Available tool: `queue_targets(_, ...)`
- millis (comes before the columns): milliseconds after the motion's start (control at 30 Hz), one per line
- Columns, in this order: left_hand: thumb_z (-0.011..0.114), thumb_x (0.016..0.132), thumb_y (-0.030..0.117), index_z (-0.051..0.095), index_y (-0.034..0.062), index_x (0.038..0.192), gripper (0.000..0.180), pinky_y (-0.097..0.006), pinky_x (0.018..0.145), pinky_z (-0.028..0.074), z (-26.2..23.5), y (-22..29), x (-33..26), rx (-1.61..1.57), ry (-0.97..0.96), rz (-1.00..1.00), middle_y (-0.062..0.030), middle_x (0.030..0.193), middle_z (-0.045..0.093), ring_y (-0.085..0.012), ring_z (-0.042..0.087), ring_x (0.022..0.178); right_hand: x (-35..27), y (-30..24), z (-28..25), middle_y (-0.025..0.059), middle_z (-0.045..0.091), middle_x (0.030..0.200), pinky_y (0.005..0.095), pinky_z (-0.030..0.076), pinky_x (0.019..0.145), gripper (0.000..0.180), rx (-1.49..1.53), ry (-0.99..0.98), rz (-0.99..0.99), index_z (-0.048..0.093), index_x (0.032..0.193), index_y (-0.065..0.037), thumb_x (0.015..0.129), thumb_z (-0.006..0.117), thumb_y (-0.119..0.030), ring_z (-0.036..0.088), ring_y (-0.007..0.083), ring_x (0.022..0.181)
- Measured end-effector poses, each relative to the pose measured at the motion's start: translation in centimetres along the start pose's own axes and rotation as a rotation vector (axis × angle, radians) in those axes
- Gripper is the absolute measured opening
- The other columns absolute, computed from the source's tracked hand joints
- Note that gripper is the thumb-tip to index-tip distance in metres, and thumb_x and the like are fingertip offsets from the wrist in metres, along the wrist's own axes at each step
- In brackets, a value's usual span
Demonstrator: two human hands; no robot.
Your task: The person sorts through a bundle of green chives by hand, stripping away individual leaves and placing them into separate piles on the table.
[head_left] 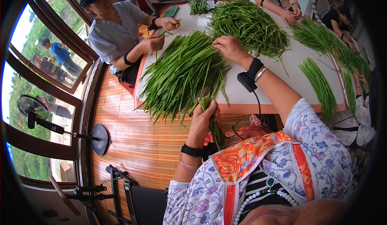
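Observation:
My left hand point(204, 118), at the table's near edge, is closed around a small bunch of garlic chives point(217, 133); their green ends stick out above and below the fist. A large loose pile of garlic chives point(181, 74) lies on the white tabletop just beyond it, some leaves hanging over the edge. Over the right side of that pile, my right hand point(233, 51) has its fingers pinched together on the chive leaves; the exact stalks are hard to make out. Black bands circle both wrists, and a cable runs down from a small black box at the right one.
A second chive heap point(250, 25) lies farther back, with a neat bundle point(318, 82) at right and more chives point(322, 39) beyond. A co-worker point(117, 35) at left holds a few stalks. Other people sit at the far right. A fan point(32, 108) stands by the windows.

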State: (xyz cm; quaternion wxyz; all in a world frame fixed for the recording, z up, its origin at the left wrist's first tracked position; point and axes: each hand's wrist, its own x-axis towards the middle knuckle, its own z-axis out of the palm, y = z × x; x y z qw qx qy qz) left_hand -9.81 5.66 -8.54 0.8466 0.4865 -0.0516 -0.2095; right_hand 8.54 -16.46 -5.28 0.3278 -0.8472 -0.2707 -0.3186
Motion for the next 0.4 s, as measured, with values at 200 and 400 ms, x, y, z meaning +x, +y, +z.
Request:
queue_targets(200, 0.055, 0.1, 0.021, 0.053, 0.0076, 0.086, 0.02, -0.027, 0.055, 0.041, -0.1, -0.1, -0.2, 0.004, 0.003, -0.006, -0.0012, 0.069, 0.05, -0.0104, 0.045, 0.058, -0.7, -1.9, -0.4, 0.0075, 0.066, 0.067, 0.0303, 0.054, 0.051, 0.015, 0.393, -0.193, 0.567, 0.063, 0.086, 0.0, 0.094, 0.059, -0.013, 0.067, 0.0144, 0.053)
queue_targets(400, 0.055, 0.1, 0.021, 0.053, 0.0075, 0.087, 0.019, -0.027, 0.055, 0.041, -0.1, -0.1, -0.3, 0.021, -0.004, 0.002, -0.0013, 0.069, 0.05, -0.0106, 0.045, 0.058, -1.3, -0.2, 0.1, 0.0025, 0.067, 0.067, 0.032, 0.056, 0.051, 0.013, 0.237, -0.191, 0.417, 0.063, 0.09, -0.004, 0.095, 0.059, -0.015, 0.068, 0.0169, 0.055)
